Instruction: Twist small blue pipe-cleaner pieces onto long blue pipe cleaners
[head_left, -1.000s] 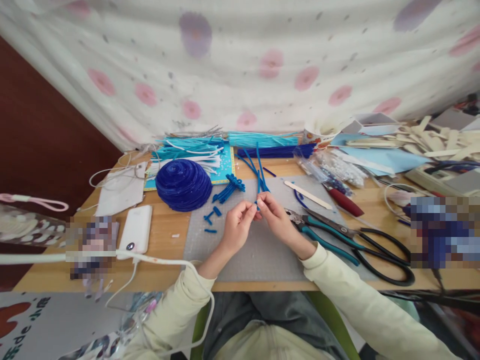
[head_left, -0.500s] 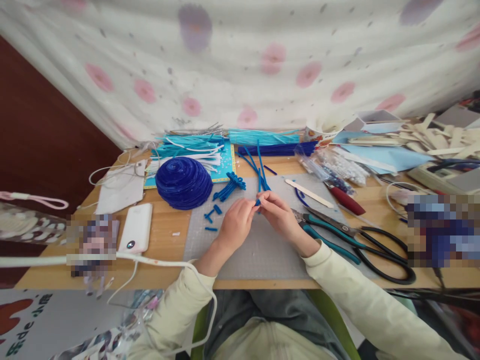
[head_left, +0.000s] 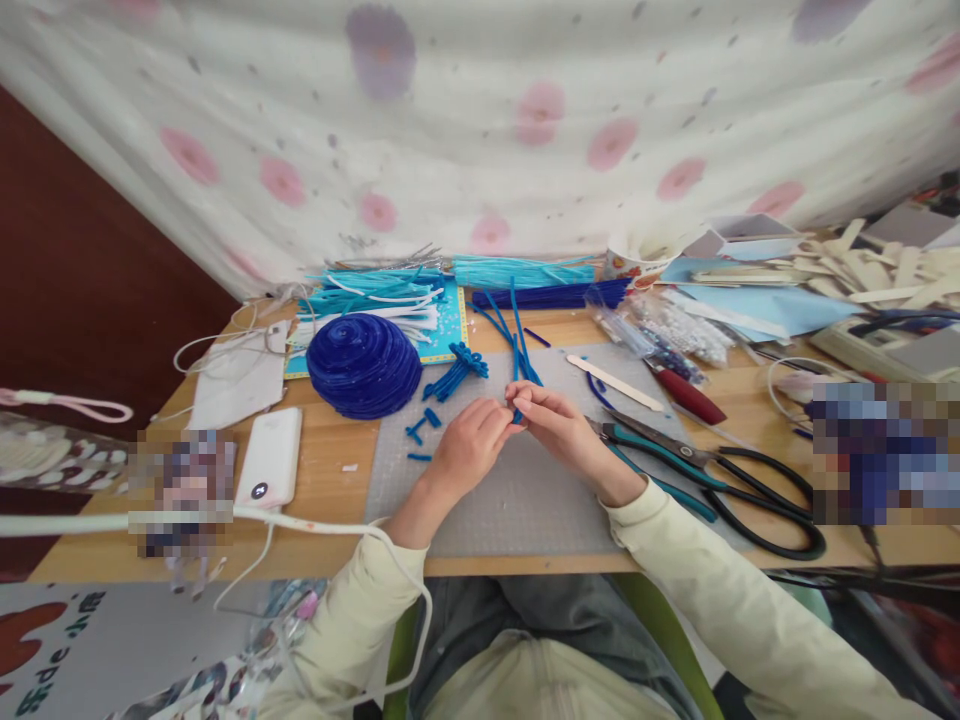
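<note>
My left hand (head_left: 471, 440) and my right hand (head_left: 556, 428) meet over the grey cutting mat (head_left: 487, 525). Both are closed, fingertips pinching a small blue pipe cleaner piece (head_left: 517, 415) that the fingers mostly cover. Just behind them lie long blue pipe cleaners (head_left: 516, 335); whether these join the pinched piece is hidden. Left of my hands rests a bundle of bent blue pipe cleaners (head_left: 456, 372) with looped ends. Short cut pieces (head_left: 416, 430) are scattered nearer me. A dark blue coiled dome (head_left: 364, 366) stands farther left.
Black-handled scissors (head_left: 750, 480) and teal-handled pliers (head_left: 667, 490) lie to the right, by a wooden stick (head_left: 615, 382) and a red handle (head_left: 690, 395). Pipe cleaner bundles (head_left: 525, 270) line the back. A white power bank (head_left: 270, 455) sits left; its cable (head_left: 315, 522) crosses my left sleeve.
My fingers have shifted slightly around the small blue piece, and the right fingertips now cover it differently. The view has moved a little; the things on the table stay put.
</note>
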